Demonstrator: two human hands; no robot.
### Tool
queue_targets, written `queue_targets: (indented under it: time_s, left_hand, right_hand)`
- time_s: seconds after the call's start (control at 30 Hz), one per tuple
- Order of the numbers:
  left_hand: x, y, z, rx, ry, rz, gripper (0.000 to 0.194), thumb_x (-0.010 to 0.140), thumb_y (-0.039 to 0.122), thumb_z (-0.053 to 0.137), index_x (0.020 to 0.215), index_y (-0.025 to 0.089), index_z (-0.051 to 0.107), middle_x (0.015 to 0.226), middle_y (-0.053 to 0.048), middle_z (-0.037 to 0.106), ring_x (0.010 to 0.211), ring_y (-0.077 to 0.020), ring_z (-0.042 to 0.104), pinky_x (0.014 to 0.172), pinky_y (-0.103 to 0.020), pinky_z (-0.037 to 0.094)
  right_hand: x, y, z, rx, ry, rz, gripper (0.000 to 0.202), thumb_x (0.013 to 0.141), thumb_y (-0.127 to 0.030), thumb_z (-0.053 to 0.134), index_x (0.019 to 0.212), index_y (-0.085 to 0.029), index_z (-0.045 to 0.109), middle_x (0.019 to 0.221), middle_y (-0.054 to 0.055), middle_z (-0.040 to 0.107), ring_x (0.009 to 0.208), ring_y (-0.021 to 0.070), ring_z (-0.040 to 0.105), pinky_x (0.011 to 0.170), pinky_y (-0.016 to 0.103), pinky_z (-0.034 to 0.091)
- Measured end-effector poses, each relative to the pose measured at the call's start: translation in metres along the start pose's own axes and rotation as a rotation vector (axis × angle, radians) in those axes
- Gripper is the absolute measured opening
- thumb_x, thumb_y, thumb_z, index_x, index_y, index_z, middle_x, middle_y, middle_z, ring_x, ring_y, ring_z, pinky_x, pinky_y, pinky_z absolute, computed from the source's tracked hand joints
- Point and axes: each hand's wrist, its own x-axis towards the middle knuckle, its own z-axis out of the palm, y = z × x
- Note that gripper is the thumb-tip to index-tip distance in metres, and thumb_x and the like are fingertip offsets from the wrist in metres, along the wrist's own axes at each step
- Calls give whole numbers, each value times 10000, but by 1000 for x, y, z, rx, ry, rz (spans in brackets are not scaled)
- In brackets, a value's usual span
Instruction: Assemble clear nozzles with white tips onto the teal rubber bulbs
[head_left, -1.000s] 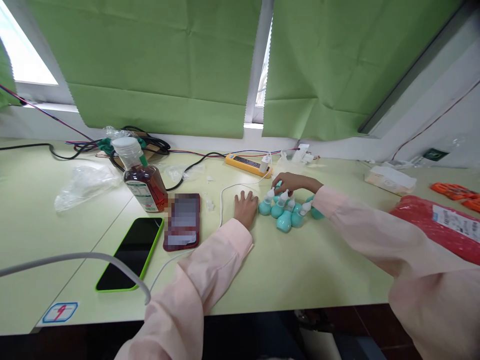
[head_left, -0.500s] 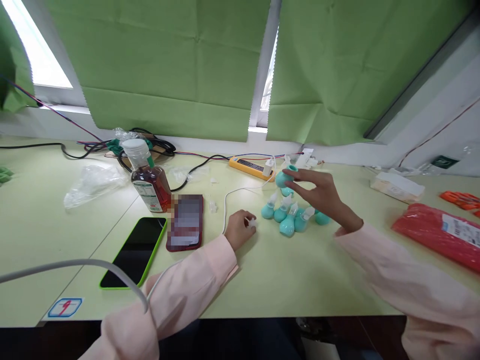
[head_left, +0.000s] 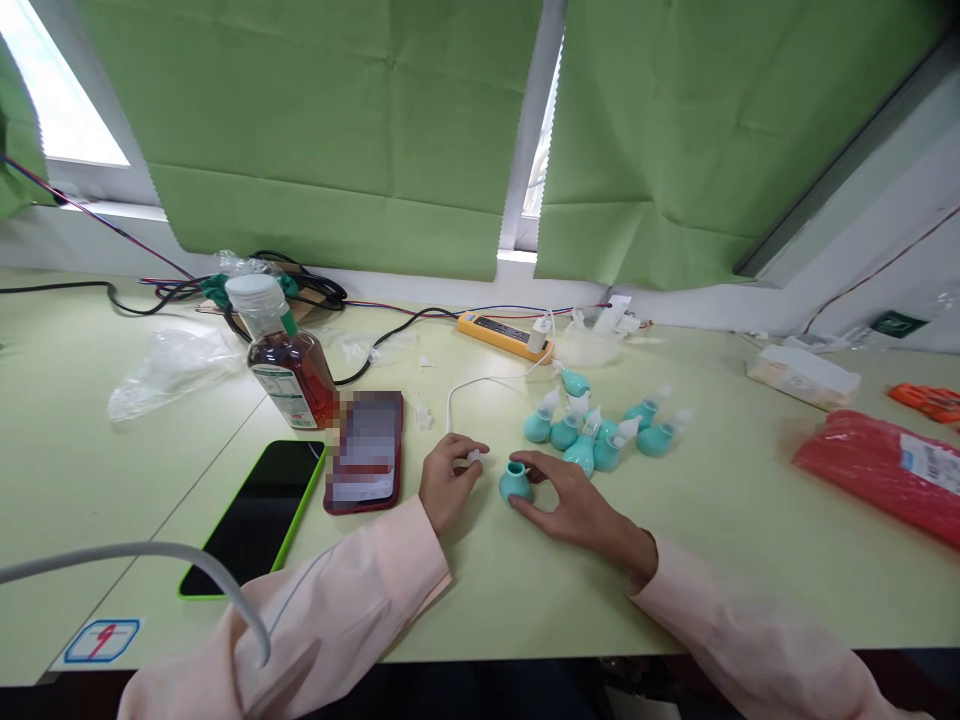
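Note:
My right hand (head_left: pixel 564 500) grips a turquoise rubber bulb (head_left: pixel 514 486) by its sides, thumb in front and fingers behind. The bulb's open neck faces up, with no tip in it. To its left, my left hand (head_left: pixel 450 478) pinches a small translucent nozzle tip (head_left: pixel 475 456) between thumb and fingers, a short gap from the bulb. Just behind my right hand stand several turquoise bulb aspirators (head_left: pixel 581 455) fitted with clear pointed tips. One more aspirator (head_left: pixel 575 382) lies tilted further back.
On the left are a bottle of amber liquid (head_left: pixel 291 375), a red-cased phone (head_left: pixel 365 455) and a green-edged phone (head_left: pixel 255 515). Small clear pieces (head_left: pixel 424 417) lie behind my left hand. A yellow power strip (head_left: pixel 501 336) sits at the back; a red package (head_left: pixel 877 465) lies right.
My right hand has brought the bulb from the back of the group down to the front left, near my left hand. My left hand has shifted slightly left, still holding the nozzle tip.

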Motion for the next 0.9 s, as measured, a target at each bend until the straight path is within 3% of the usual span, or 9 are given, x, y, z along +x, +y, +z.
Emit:
queue_targets:
  time_s: [0.13,0.23,0.3,0.37,0.47,0.53,0.6,0.73,0.9]
  left_hand:
    - [-6,-1,4,-36,-91,-102,190,674,141,400,802,151,540,723,-2,515,578,-88,506,507,-201,448]
    - [-9,7,2,126,-141,-41,250,741,138,287,911,174,466,602,38,447,453,-79,430,455,-210,402]
    - [-5,17,-6,394,-128,124,257,763,128,255,922,180,450,605,25,449,525,-108,453,536,-242,405]
    - [3,27,-16,772,-74,301,213,745,116,296,861,166,466,747,-36,488,711,-168,476,651,-301,396]
    - [17,34,-29,1228,70,306,177,712,102,345,834,137,469,778,-93,481,774,-240,447,656,-354,378]
    - [23,33,-35,1385,164,257,175,717,95,347,848,122,460,809,-119,475,806,-271,434,631,-362,376]
    - [28,30,-39,1426,169,227,184,727,62,318,844,109,452,823,-127,470,817,-271,432,630,-357,377]
    - [40,32,-40,1338,-10,244,255,693,-33,276,853,90,431,836,-121,468,770,-222,459,693,-349,378]
    - [50,29,-12,1281,-185,314,352,733,2,307,1038,170,354,898,-64,474,734,-152,500,620,-249,411]
  right_hand:
    - [-1,1,3,-8,-6,16,362,668,-248,524,1008,-216,404,825,42,574,707,177,556,631,311,456]
    - [-3,1,4,-14,-22,23,354,654,-244,525,980,-208,391,846,50,568,737,188,548,646,317,444]
    - [-4,1,5,-12,-24,27,370,653,-247,525,991,-206,381,873,51,565,763,191,545,661,320,439]
    - [-5,2,6,-6,-18,29,391,654,-247,524,1012,-206,372,894,54,564,780,192,545,672,322,436]
    - [-4,2,7,14,-12,38,418,654,-245,527,1035,-209,358,902,55,566,796,194,545,681,323,436]
    - [-4,2,6,31,-14,46,430,653,-249,531,1041,-215,350,896,52,570,796,192,547,681,321,438]
    - [-4,2,6,45,-12,48,428,652,-246,531,1039,-223,347,894,48,573,789,189,551,681,320,440]
    - [-3,4,5,48,37,37,390,668,-243,510,1024,-232,351,899,48,577,795,189,561,685,322,443]
    - [-2,8,3,-43,67,48,310,678,-263,505,971,-233,407,848,39,594,762,193,572,671,319,445]
